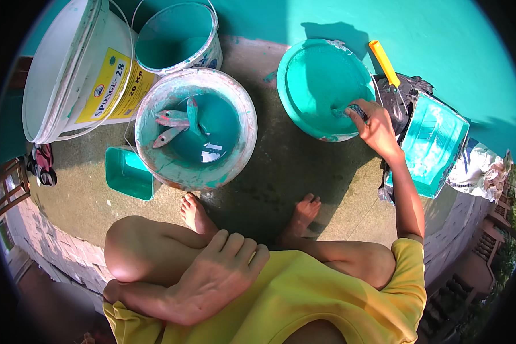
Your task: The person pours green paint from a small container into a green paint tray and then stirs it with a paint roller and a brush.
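Note:
At the right, my right hand [378, 125] reaches over the rim of a bucket of teal paint [315, 69]. Its fingers are closed on a short paint-smeared tool [343, 112] whose lower end dips into the paint; the exact kind is hidden. My left hand [223, 275] rests on my lap by the left knee, holding nothing, its fingers loosely bent and slightly apart. In front of me stands a paint-stained tub [246, 123] of teal-tinted liquid, with several paint-smeared, handle-like pieces [172, 118] lying in it.
A large white bucket [57, 69] and a smaller pail [212, 51] stand at the far left. A small teal container [129, 186] sits beside the tub. To the right are a paint tray [436, 143], black plastic [407, 94], and a yellow handle [384, 63] near the teal wall [441, 34].

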Demonstrator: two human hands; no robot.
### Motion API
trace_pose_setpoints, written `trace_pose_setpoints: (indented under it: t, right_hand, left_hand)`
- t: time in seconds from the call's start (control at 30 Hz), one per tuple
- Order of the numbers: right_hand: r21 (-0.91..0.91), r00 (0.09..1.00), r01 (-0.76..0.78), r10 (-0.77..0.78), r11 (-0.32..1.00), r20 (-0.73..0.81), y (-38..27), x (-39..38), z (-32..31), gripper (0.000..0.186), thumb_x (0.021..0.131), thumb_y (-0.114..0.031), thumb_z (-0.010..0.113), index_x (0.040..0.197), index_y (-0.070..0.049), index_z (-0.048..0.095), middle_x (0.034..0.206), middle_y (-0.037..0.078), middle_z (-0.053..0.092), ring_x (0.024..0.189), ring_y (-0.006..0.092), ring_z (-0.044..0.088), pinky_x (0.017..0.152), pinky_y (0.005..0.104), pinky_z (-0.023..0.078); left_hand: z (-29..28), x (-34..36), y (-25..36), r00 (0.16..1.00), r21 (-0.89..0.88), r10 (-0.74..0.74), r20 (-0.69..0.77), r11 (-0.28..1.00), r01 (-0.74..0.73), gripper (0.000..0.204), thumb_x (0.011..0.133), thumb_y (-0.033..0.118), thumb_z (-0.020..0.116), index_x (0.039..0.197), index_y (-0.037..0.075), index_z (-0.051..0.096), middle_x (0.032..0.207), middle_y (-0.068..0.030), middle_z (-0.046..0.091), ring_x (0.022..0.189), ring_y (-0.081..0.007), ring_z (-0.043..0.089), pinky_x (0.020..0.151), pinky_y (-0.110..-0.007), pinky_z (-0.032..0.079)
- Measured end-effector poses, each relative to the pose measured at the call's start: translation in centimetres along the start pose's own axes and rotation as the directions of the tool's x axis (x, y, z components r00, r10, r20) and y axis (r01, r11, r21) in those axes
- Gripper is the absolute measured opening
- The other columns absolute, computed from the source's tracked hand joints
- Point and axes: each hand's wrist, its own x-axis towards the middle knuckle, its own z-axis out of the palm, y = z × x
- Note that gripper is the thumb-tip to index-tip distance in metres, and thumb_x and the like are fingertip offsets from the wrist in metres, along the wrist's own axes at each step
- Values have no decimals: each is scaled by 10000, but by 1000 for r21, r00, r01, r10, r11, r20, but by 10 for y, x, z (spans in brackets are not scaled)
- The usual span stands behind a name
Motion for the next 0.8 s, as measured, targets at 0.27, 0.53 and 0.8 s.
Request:
trace_pose_setpoints:
  t: [0.27, 0.53, 0.8]
  right_hand:
    - [-111, 921, 336, -351, 935, -170, 8, 42, 24, 222, 895, -168, 695, 1077, -43, 674, 880, 141, 654, 791, 343, 567, 743, 416, 453]
    - [-312, 945, 213, -277, 926, -177, 33, 21, 12, 211, 877, -142, 698, 1049, -26, 663, 847, 172, 639, 841, 362, 593, 783, 460, 465]
    - [68, 993, 52, -44, 996, -111, 3, -7, 17, 233, 911, -211, 694, 1046, -22, 686, 859, 208, 665, 649, 337, 604, 590, 395, 474]
  left_hand:
    - [13, 3, 2, 987, 101, 44, -152, 994, -29, 181, 759, 150, 596, 903, 42, 578, 757, -53, 516, 730, -189, 517, 686, -289, 424]
    - [-7, 6, 4, 977, 163, -27, 210, 987, -8, 387, 781, 247, 693, 1084, 26, 599, 895, -88, 576, 885, -245, 563, 791, -351, 475]
    - [-13, 11, 1, 971, 127, 36, 235, 990, -67, 399, 778, 267, 712, 1079, 34, 589, 905, -92, 574, 899, -249, 560, 804, -358, 471]
